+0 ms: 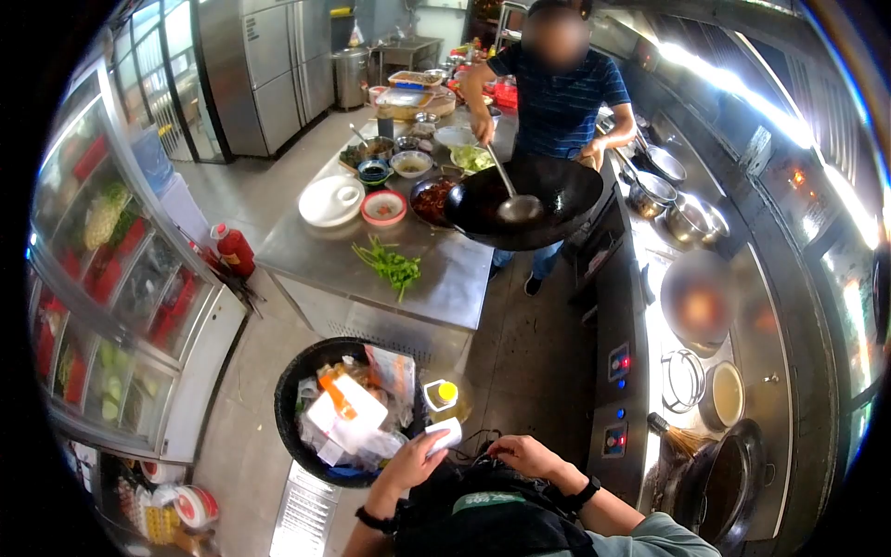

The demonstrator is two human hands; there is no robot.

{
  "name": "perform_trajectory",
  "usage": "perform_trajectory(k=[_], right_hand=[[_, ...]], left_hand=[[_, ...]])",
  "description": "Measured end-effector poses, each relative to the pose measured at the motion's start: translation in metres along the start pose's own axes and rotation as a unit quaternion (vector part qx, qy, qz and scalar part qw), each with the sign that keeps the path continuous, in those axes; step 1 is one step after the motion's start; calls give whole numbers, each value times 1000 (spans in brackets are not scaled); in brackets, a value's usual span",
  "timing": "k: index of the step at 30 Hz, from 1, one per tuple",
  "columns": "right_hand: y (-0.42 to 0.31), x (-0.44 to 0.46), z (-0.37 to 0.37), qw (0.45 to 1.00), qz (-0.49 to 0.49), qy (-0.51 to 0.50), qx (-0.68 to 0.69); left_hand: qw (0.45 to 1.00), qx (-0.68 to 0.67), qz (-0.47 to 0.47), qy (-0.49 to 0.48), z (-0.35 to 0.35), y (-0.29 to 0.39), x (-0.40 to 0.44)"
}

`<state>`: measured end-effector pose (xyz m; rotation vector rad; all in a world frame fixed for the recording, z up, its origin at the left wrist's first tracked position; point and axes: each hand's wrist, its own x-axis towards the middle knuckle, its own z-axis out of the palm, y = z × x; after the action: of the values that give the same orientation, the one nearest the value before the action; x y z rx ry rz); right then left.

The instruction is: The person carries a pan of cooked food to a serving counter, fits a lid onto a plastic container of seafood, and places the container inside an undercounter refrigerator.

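My left hand (pixel 406 466) is closed around a small white rounded object (pixel 445 433), whose exact kind I cannot make out. Just beyond it stands a plastic oil jug (pixel 452 402) with a yellow cap. Over the dark apron (pixel 487 509), my right hand (pixel 527 457) has its fingers curled together; whatever they may hold is hidden. A black bin (pixel 290 418) full of packaging and plastic bags is to the left of the jug, close to my left hand.
A person (pixel 561 102) across from me holds a large wok (pixel 561 200) and a ladle (pixel 506 176). Green herbs (pixel 390 265) and white plates (pixel 325 202) lie on the steel table (pixel 445 292). Stove controls (pixel 617 362) line the right side; a glass-door fridge (pixel 130 278) stands left.
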<state>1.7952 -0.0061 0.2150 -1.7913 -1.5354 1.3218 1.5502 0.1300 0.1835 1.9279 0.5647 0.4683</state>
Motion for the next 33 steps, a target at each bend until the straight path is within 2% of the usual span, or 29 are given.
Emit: perform_trajectory(k=[16, 24, 33], right_hand=[[0, 2, -4, 1000, 6, -7, -2], [-7, -2, -6, 1000, 24, -5, 10], [0, -1, -4, 1000, 13, -4, -5]], left_hand=[[1000, -3, -4, 0, 2, -3, 4], [1000, 0, 29, 4, 3, -6, 7], [1000, -1, 9, -13, 4, -8, 7]])
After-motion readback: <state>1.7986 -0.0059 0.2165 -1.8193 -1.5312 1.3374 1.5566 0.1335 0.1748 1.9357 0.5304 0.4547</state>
